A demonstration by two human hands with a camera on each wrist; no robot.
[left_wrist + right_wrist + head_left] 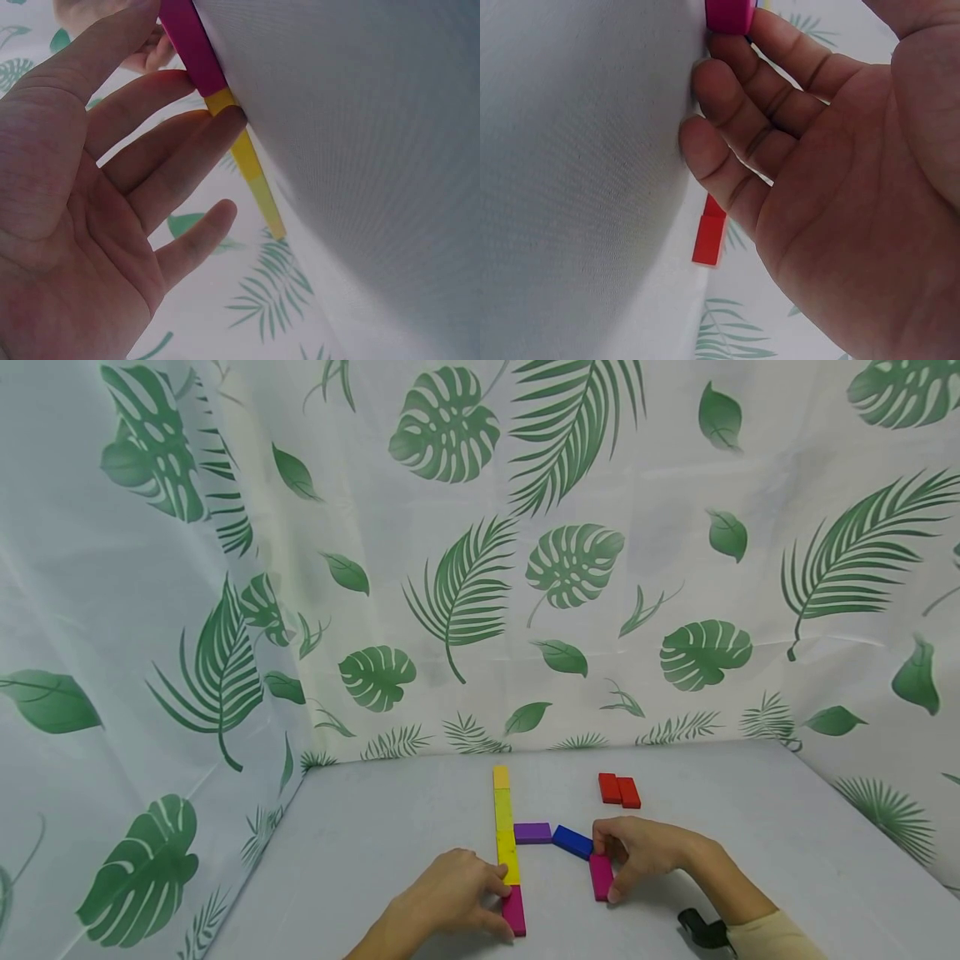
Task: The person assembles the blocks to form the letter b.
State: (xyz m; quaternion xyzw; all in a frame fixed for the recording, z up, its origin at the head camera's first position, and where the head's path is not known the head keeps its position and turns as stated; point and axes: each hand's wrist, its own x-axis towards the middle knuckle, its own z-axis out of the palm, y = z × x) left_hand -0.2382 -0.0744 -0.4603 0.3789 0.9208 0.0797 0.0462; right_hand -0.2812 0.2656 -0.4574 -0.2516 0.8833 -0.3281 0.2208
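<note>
Many green leaves (48, 702) are printed on the pale cloth (60, 585) that we see rising at the left and behind the grey table (360, 818). Moving right, we come to the left hand (461, 889): its fingers and thumb touch the left edge of a column without wrapping round it. That column runs away from us, from the left magenta block (513, 912) at the near end, through the yellow block (507, 860) and the yellow-green block (502, 810), to the orange-yellow block (501, 777). Against its right side we find the purple block (532, 833), lying crosswise, then the blue block (573, 842), set aslant. Next we see the right magenta block (601, 878) (near the blue one's lower end), pinched lengthwise between finger and thumb of the right hand (651, 847). Beyond that hand, two red blocks (629, 793) lie side by side. Rightmost, we notice a cream sleeve (772, 937) and a black object (701, 928) beside it.
</note>
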